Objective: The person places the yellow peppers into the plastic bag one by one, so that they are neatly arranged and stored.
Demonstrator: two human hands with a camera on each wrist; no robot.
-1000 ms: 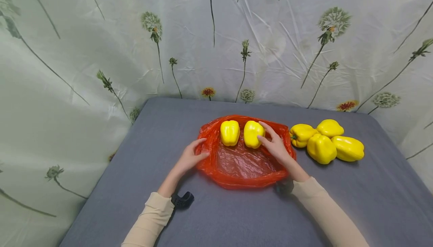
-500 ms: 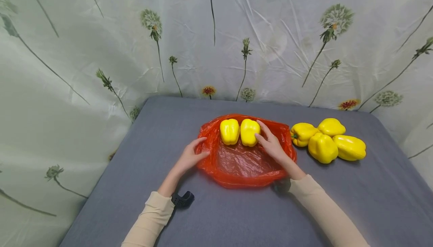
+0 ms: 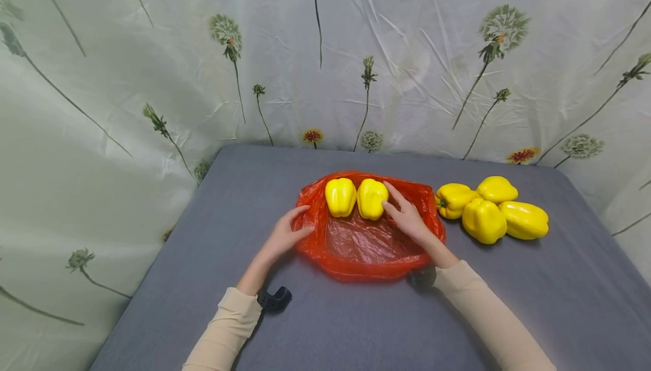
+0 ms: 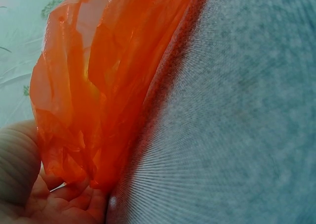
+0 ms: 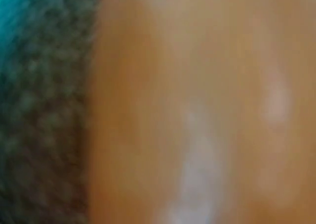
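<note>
A red plastic bag [image 3: 373, 272] lies spread with its mouth facing up. Side by side at its far edge inside are two yellow bell peppers, a left pepper [image 3: 341, 197] and a right pepper [image 3: 372, 199]. My right hand [image 3: 409, 219] holds the right pepper by its right side, thumb and fingers set apart on it. At the bag's left end, my left hand [image 3: 285, 235] has the edge between thumb and fingers; in the left wrist view the bunched orange-red film [image 4: 94, 135] runs into the fingers. The right wrist view is blurred, mostly skin.
Several more yellow peppers [image 3: 484, 221] sit clustered just right of the bag on the grey tabletop [image 3: 229, 190]. A flower-printed curtain [image 3: 285, 49] hangs behind and to the left. A black wrist mount [image 3: 274, 300] is on the left wrist.
My right hand has shifted the right pepper leftward, narrowing the gap to the left pepper, which has also moved slightly left. The left hand stays at the bag's edge.
</note>
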